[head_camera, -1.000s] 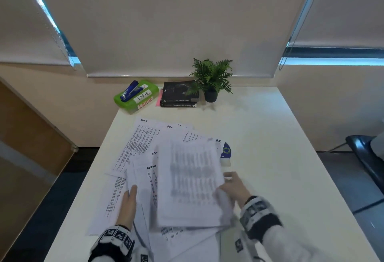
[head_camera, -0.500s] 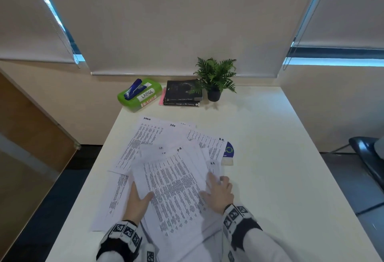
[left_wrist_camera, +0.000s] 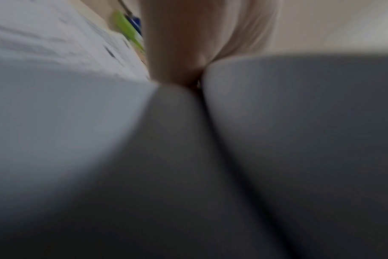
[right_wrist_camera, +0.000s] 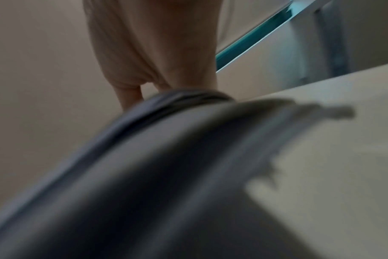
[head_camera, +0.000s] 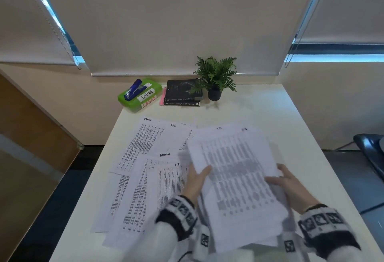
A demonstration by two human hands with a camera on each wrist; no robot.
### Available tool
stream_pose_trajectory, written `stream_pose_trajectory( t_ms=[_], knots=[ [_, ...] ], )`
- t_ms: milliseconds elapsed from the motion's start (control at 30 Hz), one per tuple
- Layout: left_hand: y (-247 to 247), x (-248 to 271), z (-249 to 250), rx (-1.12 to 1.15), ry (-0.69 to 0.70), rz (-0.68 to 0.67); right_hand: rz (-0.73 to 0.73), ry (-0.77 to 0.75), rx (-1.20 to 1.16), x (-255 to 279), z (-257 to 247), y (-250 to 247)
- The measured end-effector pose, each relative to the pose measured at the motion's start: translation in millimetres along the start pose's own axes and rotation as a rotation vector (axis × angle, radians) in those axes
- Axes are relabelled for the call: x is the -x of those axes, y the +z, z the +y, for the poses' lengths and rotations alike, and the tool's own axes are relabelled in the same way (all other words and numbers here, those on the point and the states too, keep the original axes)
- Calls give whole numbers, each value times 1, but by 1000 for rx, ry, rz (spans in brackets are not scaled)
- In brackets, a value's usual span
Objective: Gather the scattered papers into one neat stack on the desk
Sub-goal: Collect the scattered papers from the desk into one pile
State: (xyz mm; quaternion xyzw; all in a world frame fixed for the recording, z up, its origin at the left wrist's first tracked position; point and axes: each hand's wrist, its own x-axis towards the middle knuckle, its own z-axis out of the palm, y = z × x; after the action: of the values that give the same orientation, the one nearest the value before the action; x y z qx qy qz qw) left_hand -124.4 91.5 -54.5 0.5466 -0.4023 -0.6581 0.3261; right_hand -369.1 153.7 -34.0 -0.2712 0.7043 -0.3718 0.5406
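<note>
A bundle of printed sheets [head_camera: 234, 170] is lifted above the white desk [head_camera: 280, 124], blurred with motion. My left hand [head_camera: 197, 180] grips its left edge, thumb on top. My right hand [head_camera: 284, 184] grips its right edge, thumb on top. Several more printed papers [head_camera: 145, 157] lie fanned and overlapping on the left half of the desk. In the left wrist view the hand [left_wrist_camera: 188, 43] shows above dark, blurred paper [left_wrist_camera: 277, 122]. The right wrist view shows the hand [right_wrist_camera: 153, 52] behind a bent paper edge [right_wrist_camera: 166, 122].
At the desk's far edge stand a green box [head_camera: 141, 95] with a blue stapler [head_camera: 134, 89] on it, stacked dark books [head_camera: 182, 93] and a small potted fern [head_camera: 216, 78]. A dark chair [head_camera: 369, 153] is at the right. Window blinds hang behind.
Half a second ago both hands lay flat on the sheets on the desk. Now they hold a bundle by its sides, lifted and shifted right, covering the blue item seen earlier.
</note>
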Motion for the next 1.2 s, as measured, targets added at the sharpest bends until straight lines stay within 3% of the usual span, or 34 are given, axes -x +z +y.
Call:
stream_pose_trajectory(
  t_ms=[133,200,267,333,433,467,533,633,733,800,900,1067,1133,1200],
  knots=[
    [43,-1,-22,-377,-62,-348,130,70,37,18,25,-48],
    [45,0,-27,-466,-83,-398,185,122,70,21,36,-66],
    [32,2,-28,-515,-45,-294,290,151,191,16,48,-79],
    [8,2,-31,-577,7,-97,429,188,513,5,56,-79],
    [-42,0,-43,-745,1,239,622,123,768,-1,51,-37],
    [-57,0,-47,-808,-45,347,583,38,736,1,46,-14],
    [-82,3,-52,-844,-204,534,370,-138,598,5,43,32],
    [-106,13,-50,-742,-409,634,91,-110,422,3,53,96],
    [-116,14,-49,-659,-429,609,79,54,329,-6,70,141],
    [-116,6,-49,-460,-384,587,102,126,280,-7,69,156],
    [-107,-1,-49,-229,-296,414,72,186,207,-5,62,161],
    [-71,13,-44,-615,4,65,141,229,199,-7,58,149],
    [-72,14,-45,-719,82,58,188,226,213,-9,63,146],
    [-87,12,-39,-784,107,135,260,167,238,-7,66,146]
  ],
)
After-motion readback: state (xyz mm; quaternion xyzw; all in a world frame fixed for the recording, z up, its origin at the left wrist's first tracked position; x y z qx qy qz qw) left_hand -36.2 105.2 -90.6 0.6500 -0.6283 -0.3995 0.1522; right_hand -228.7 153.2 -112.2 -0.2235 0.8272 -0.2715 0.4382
